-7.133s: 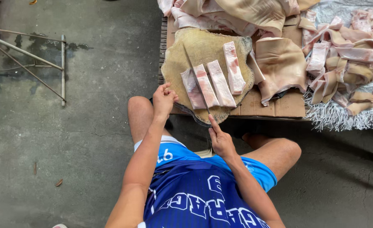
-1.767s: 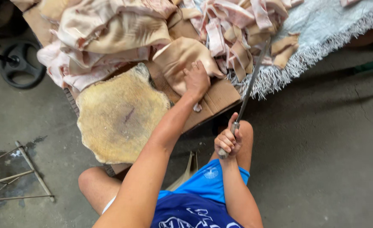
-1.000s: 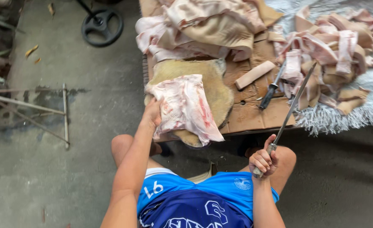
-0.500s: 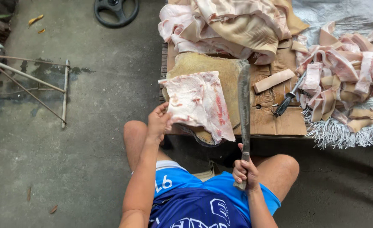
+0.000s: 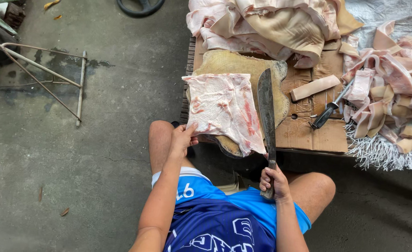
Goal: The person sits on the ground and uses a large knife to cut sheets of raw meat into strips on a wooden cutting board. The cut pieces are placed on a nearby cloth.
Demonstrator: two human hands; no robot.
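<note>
A: Head view, quick pass. Left hand (image 5: 182,139)?

B: Fingers curled on the near left corner of the slab of raw pork skin (image 5: 223,109), pinching its edge. Slab lies flat over the round wooden chopping block (image 5: 239,63), near edge hanging off the block toward the person.

A: Right hand (image 5: 272,181)?

B: Fist wrapped around the handle of a long cleaver (image 5: 266,109). Blade points away from the person, lying along the right edge of the slab, touching or just above it, can't tell which.

A: Where's the block?

B: On the low bench (image 5: 308,135), covered with brown cardboard. Block sits at the left end, its near rim overhanging.

A: Other stuff?

B: Heap of big uncut skin pieces (image 5: 271,21) at the far side, touching the block's far rim. One cut strip (image 5: 315,87) on the cardboard just right of the block. Sharpening steel (image 5: 329,108) with a dark handle beside that strip. Pile of cut strips (image 5: 392,88) on the fringed white cloth (image 5: 388,154) at right.

A: Floor?

B: Concrete, metal rod frame (image 5: 42,79) at far left, well apart from the bench.
</note>
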